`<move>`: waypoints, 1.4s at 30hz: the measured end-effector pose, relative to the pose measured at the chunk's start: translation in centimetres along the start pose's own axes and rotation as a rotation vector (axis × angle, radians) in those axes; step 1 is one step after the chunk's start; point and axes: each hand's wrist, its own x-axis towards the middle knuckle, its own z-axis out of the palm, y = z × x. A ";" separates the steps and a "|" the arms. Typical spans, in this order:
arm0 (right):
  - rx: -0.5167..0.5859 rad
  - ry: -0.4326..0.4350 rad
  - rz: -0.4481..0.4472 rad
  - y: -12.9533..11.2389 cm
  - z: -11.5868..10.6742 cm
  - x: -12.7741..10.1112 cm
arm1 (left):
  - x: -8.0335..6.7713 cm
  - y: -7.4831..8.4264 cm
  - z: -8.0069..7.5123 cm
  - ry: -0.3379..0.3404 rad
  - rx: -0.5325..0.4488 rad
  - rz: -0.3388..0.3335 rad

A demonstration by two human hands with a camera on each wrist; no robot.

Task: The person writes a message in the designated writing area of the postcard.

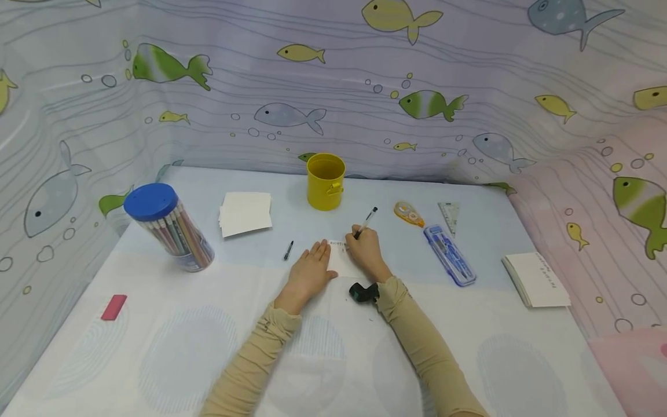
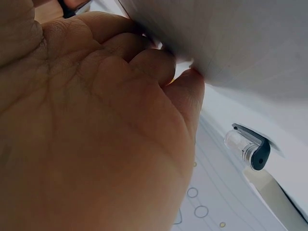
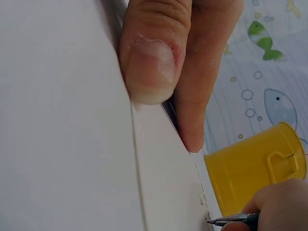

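A small white card (image 1: 341,262) with a line of writing along its far edge lies on the table. My left hand (image 1: 311,267) rests flat on the card's left side, fingers straight, holding it down. My right hand (image 1: 365,250) grips a black pen (image 1: 366,222) whose tip touches the card's far edge. In the right wrist view the pen tip (image 3: 231,220) meets the card (image 3: 163,183) beside the writing, and fingers (image 3: 151,62) of the left hand press the card's edge. The left wrist view is filled by the palm, with the pen cap (image 2: 248,147) beyond it.
The pen cap (image 1: 288,250) lies left of my hands. A yellow cup (image 1: 325,180) stands behind, a stack of blank cards (image 1: 246,213) and a pencil tub (image 1: 169,227) to the left, a red eraser (image 1: 114,307) near left. Right: correction tape (image 1: 409,214), triangle ruler (image 1: 449,215), blue case (image 1: 449,255), written cards (image 1: 537,279).
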 end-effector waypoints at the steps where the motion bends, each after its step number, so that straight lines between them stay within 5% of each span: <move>1: -0.002 0.000 -0.003 0.0 0.0 0.0 | 0.0 0.0 0.0 0.003 -0.001 0.001; 11: 0.001 -0.007 -0.003 0.1 0.0 0.1 | 0.0 0.0 0.0 0.003 -0.002 -0.001; 18: 0.106 0.000 -0.005 0.3 0.2 0.0 | 0.0 0.0 0.0 -0.008 0.007 -0.006; 42: 0.018 -0.061 -0.010 0.0 -0.3 0.1 | 0.3 0.1 0.0 -0.006 -0.001 -0.002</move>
